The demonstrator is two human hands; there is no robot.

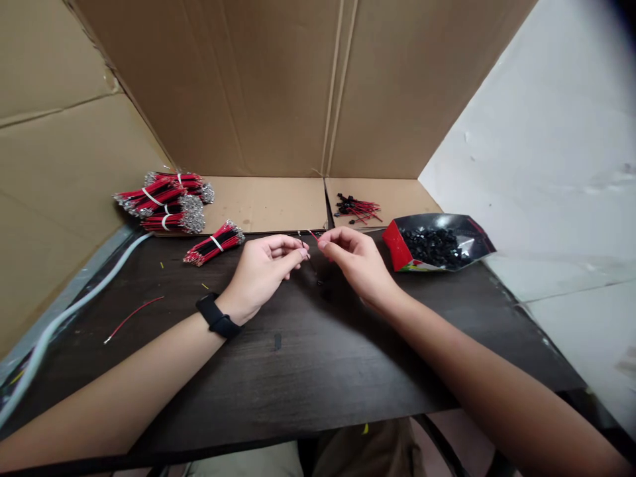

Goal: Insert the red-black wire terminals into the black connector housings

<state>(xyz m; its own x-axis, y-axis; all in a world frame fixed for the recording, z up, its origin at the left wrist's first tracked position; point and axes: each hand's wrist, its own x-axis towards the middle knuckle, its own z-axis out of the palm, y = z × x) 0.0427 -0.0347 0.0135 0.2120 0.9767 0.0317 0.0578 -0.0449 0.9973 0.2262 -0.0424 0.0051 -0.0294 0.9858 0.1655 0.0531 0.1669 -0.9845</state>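
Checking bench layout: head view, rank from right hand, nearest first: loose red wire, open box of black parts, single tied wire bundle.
1. Open box: just right of the right hand.
2. Tied wire bundle: left, past the left hand.
3. Loose red wire: farther left.

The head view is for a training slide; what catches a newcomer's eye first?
Red and black wire bundles are piled back left. A tray of small black parts sits at right. Between them, the left hand pinches a black wire, the right hand a red wire.
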